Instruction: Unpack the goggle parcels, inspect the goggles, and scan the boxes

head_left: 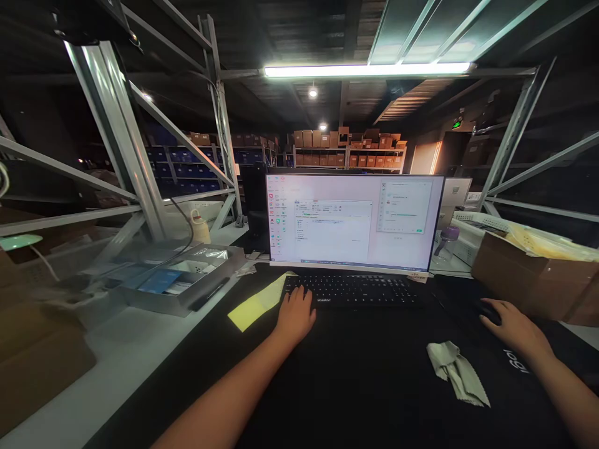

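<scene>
Dark ceiling [299,31]; lit tube lamp [367,70]; shelves [320,149] behind.

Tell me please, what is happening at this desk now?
A person has the left hand on the left end of a keyboard, before a lit monitor showing several windows. The right hand is on the right; what lies beneath it is too dark to tell. A crumpled cloth lies on the black mat.
</scene>
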`<state>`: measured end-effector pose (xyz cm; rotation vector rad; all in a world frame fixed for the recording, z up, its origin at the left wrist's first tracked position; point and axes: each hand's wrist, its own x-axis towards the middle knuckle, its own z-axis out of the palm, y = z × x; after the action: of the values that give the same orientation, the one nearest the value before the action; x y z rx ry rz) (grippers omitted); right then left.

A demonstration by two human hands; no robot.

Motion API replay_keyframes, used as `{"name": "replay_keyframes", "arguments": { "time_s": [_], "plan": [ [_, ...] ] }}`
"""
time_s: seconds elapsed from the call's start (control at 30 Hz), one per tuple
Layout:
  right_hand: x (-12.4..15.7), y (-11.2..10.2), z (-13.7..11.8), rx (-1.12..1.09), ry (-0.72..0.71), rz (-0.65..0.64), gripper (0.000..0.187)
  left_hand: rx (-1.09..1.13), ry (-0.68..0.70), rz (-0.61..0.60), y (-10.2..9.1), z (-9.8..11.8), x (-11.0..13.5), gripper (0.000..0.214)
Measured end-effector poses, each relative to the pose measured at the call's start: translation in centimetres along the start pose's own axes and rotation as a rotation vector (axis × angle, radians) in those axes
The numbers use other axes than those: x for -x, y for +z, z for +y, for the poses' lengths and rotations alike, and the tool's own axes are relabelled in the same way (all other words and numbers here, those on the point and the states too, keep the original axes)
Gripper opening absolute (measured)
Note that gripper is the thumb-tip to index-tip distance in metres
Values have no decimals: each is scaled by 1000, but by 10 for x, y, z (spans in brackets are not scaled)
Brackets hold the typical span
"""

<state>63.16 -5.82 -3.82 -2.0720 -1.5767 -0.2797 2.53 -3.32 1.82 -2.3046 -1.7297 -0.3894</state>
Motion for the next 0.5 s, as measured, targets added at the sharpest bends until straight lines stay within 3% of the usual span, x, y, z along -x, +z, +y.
{"name": "replay_keyframes", "arguments": {
  "time_s": [0.27,0.5],
  "plan": [
    [-1,5,10,-6,-26,-27,52,-15,-2,0,1,0,1,50],
    [1,0,2,1,-42,-60,43,-35,-2,-6,3,0,0,50]
  ]
}}
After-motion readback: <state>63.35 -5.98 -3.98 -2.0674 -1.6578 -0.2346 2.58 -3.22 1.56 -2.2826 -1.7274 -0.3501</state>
